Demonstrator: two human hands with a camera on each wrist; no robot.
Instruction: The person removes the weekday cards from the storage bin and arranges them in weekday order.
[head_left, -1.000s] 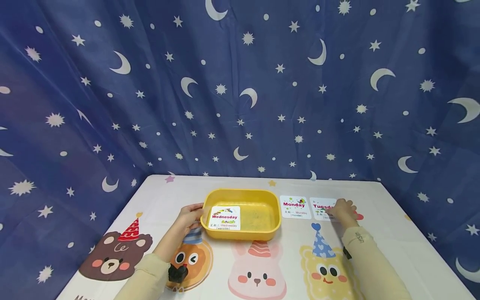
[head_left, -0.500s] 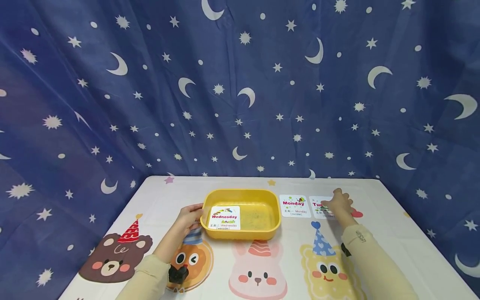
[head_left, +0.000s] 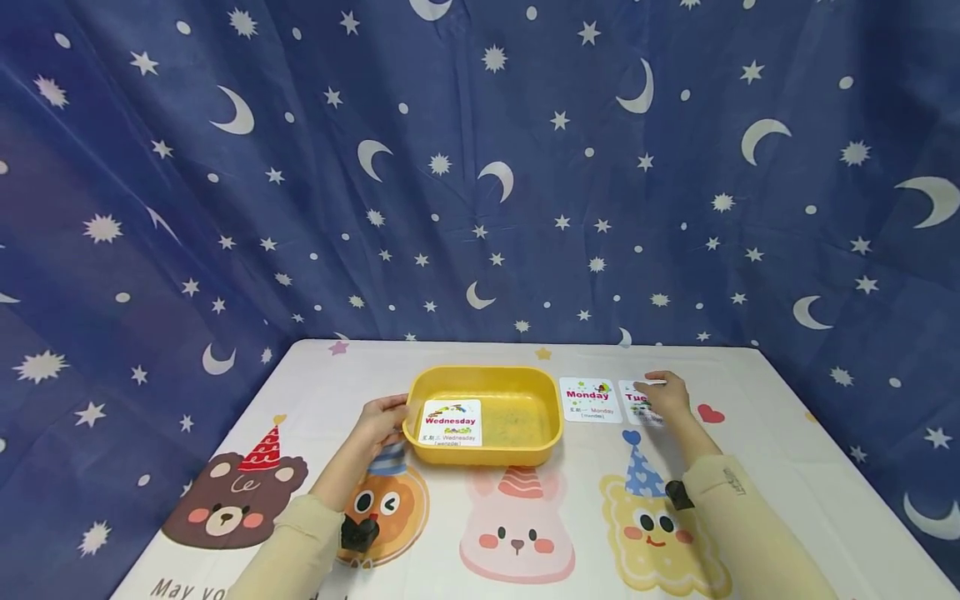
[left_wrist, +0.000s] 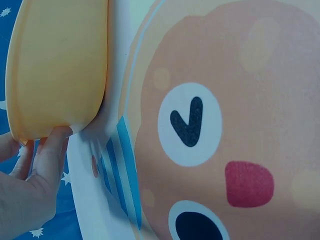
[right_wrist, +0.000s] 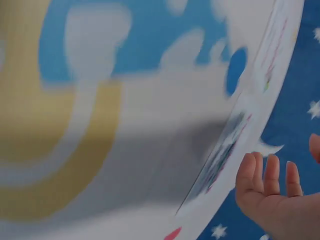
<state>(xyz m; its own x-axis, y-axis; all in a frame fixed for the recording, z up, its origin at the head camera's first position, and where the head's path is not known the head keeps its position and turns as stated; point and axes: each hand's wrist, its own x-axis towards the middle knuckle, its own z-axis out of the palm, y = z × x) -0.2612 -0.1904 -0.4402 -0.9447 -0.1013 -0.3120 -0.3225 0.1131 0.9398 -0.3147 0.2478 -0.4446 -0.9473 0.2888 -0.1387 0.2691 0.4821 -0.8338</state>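
A yellow plastic tray point(head_left: 483, 456) stands on the table, and my left hand point(head_left: 380, 425) grips its left end, thumb and fingers on either side of the rim. Inside it, at the left, a white "Wednesday" card point(head_left: 450, 422) lies face up. To the tray's right lies a "Monday" card point(head_left: 590, 400), with a "Tuesday" card point(head_left: 636, 410) beside it. Over the right part of the "Tuesday" card is my right hand point(head_left: 669, 397), covering some of its print. In the right wrist view its fingers point(right_wrist: 272, 175) are loosely bent, with nothing in them.
The white tablecloth point(head_left: 360, 379) has printed cartoon animals and party hats. Behind and along the sides hangs a dark blue curtain point(head_left: 480, 208) with white moons and stars. A black strap piece point(head_left: 678, 494) sits at my right wrist, another at the left.
My right hand has risen off the "Tuesday" card's right side and shifted slightly left and back over it. The left hand stays on the tray; the head view has tilted slightly.
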